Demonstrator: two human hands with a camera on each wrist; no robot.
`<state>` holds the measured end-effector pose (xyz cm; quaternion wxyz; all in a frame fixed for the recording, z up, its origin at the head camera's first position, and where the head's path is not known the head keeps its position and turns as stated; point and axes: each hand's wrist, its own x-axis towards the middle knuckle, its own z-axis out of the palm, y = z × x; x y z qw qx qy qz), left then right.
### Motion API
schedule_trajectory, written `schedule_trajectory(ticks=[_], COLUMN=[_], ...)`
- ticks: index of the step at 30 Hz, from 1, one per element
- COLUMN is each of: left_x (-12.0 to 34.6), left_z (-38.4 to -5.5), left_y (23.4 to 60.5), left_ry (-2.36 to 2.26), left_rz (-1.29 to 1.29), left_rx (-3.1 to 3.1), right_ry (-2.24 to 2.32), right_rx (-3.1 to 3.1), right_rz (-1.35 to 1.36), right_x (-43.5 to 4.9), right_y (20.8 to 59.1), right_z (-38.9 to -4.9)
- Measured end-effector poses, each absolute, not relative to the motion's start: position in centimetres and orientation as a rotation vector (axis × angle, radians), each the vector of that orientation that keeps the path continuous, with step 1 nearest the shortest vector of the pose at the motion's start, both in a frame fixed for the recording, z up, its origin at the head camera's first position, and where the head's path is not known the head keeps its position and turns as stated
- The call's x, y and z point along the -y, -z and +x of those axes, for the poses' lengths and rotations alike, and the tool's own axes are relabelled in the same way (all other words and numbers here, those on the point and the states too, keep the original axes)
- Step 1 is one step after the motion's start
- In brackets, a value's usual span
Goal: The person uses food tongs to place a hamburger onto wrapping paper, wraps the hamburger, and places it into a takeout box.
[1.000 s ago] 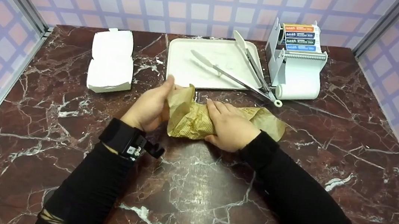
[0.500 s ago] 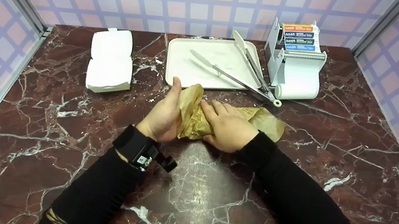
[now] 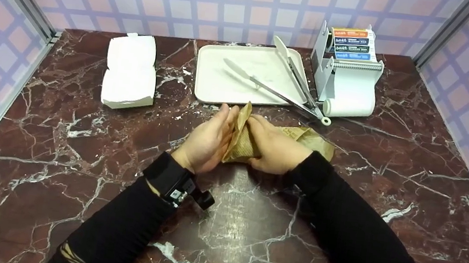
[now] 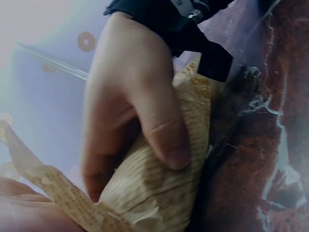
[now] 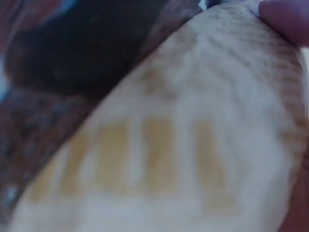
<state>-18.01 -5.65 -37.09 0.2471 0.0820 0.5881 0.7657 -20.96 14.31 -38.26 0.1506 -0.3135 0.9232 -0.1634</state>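
A bundle in brown printed wrapping paper (image 3: 245, 148) lies mid-table between both hands; what is inside is hidden. My left hand (image 3: 206, 142), fingers extended, presses its palm side against the folded-up left end of the paper. From the right, my right hand (image 3: 278, 150) grips the bundle, thumb on the near side and fingers over the far side, as the left wrist view shows at the rounded wrapped part (image 4: 154, 186). Loose paper (image 3: 317, 145) spreads out under the right wrist. Printed paper (image 5: 193, 96) fills most of the right wrist view, blurred.
An opened white carton (image 3: 130, 73) stands at the back left. Metal tongs (image 3: 274, 94) lie across a white tray (image 3: 210, 89) at the back. To its right is a label dispenser (image 3: 349, 69) with a white roll. Patterned walls (image 3: 248, 9) enclose the back and sides.
My left hand has moved right, pushing the left end of the paper up and in towards my right hand. My right hand has shifted slightly and closed more around the bundle.
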Motion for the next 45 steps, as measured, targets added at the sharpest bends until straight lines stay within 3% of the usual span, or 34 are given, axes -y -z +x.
schedule_trajectory(ticks=[7,17,23,38,45], left_x=[5.1,5.4,5.6,5.4,5.3], left_z=[-18.1,-18.2,-18.5,-17.8,-17.6], left_y=[37.4,38.2,38.8,38.3,38.5], left_ry=[-2.123,-1.584,-1.321,-0.909,-0.784], left_rz=[0.232,0.303,0.357,0.559,0.593], left_rx=[-1.704,-2.444,-2.696,-2.689,-2.663], right_ry=[0.553,0.578,0.667,0.601,0.59], right_rx=[-2.738,-2.745,-2.676,-2.685,-2.678], right_rz=[-0.861,-0.89,-1.05,-1.077,-0.848], right_x=[-14.3,-14.3,-14.5,-16.1,-16.1], right_y=[38.1,38.3,38.4,37.7,37.7], right_z=[-21.1,-21.1,-21.2,-22.0,-21.9])
